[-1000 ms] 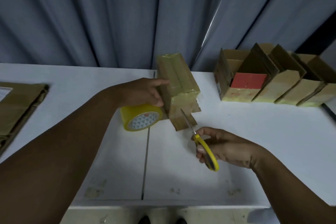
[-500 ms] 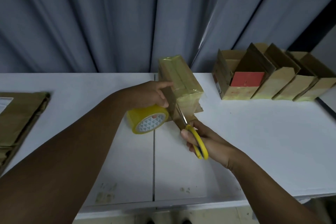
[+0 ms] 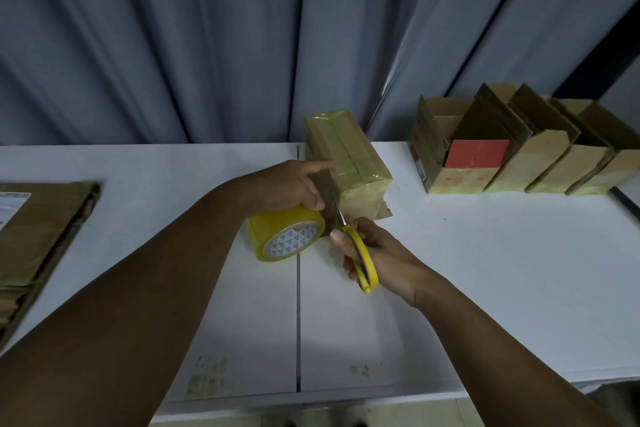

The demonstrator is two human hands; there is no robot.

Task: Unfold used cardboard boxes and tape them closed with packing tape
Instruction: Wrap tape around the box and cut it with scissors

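A cardboard box (image 3: 348,163), wrapped in glossy yellowish tape, is seen standing on the white tabletop (image 3: 485,270) near the middle of the scene, close to the far edge and in front of a grey curtain (image 3: 173,45). The left hand (image 3: 294,185) is placed at the left side of the box. Its index finger is stretched out to touch the box wall, while the other fingers are curled over a roll of packing tape (image 3: 287,236) held just beneath the hand and just left of the box. A dark strip is seen running between the roll and the near left corner of the box.

The right hand (image 3: 381,258) is wrapped around the yellow handles of a pair of scissors (image 3: 360,260), with the fingers through the loops. The thin blades are pointed up and away at that strip, beside the near corner of the box. Whether the blades are parted cannot be told.

At the far right, a row of open-topped boxes (image 3: 554,163) is lined up side by side, with a red panel (image 3: 476,153) showing on the leftmost. At the left edge, a stack of flattened cardboard (image 3: 41,229) is laid on the tabletop, well apart from the hands.
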